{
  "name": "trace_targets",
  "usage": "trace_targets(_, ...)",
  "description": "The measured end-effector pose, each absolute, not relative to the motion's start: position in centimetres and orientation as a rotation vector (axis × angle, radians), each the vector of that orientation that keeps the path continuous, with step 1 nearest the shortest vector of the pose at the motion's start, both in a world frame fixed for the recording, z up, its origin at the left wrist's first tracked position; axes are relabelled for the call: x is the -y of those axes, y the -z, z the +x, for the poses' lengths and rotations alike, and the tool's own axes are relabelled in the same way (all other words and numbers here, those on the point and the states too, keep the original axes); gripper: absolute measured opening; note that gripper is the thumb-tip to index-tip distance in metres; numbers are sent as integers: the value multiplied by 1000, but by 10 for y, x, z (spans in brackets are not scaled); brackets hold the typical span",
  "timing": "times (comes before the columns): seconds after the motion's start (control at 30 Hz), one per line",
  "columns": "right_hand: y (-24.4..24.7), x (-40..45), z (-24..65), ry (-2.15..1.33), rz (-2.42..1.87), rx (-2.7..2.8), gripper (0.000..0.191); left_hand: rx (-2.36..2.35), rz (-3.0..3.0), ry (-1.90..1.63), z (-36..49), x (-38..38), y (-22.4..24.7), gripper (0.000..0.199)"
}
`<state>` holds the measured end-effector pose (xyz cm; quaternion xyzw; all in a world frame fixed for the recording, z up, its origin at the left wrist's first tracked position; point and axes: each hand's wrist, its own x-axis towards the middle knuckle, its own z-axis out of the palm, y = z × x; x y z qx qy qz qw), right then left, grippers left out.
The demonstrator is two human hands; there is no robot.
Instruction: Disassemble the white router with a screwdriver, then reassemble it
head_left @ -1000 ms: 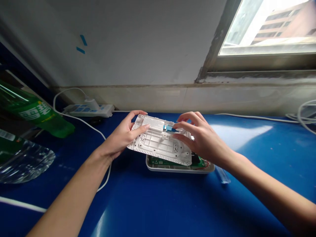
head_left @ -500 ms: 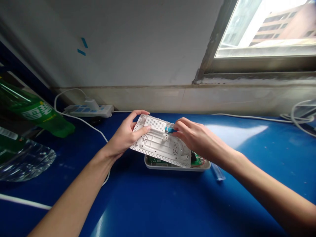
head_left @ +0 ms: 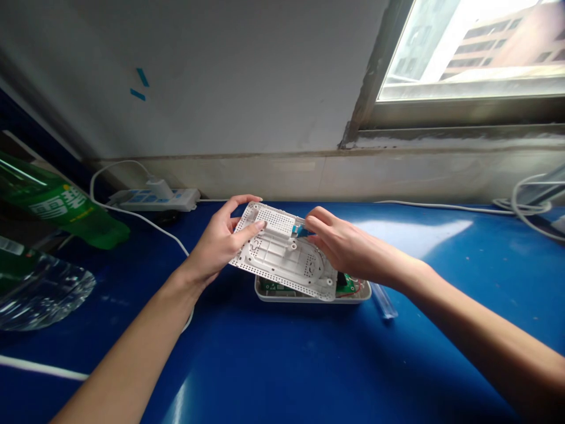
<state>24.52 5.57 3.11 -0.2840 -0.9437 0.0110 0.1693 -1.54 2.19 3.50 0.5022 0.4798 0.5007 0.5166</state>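
My left hand (head_left: pixel 223 238) grips the left end of a white perforated plastic cover (head_left: pixel 282 253), its thumb on the ribbed face. The cover is tilted above a white shallow casing (head_left: pixel 313 299) on the blue table. A green circuit board (head_left: pixel 353 285) with a red wire shows inside the casing. At the cover's upper right edge my right hand (head_left: pixel 329 235) is closed, its fingers pinched by a small blue piece (head_left: pixel 300 230). What exactly those fingertips hold is hidden.
Two bottles, one green (head_left: pixel 83 215) and one clear (head_left: pixel 48 288), are at the left. A power strip (head_left: pixel 185 199) with a plugged-in charger lies by the wall. A clear plastic piece (head_left: pixel 384 301) rests right of the casing. White cables (head_left: pixel 441 206) run along the back.
The view has shifted slightly, so most things appear a little further left. Both hands keep nearly the same hold at the cover.
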Motion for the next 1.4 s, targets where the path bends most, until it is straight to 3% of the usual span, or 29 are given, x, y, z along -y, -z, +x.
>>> trace_targets(0.73,-26,-63,248,-170,-1042,2608,13,-1174,1177,-1232,-11,-21,-34,70)
trace_targets(1.4,-40,-57,252,-125,-871,2712,13,-1199,1149,-1166,-13,-20,-39,70)
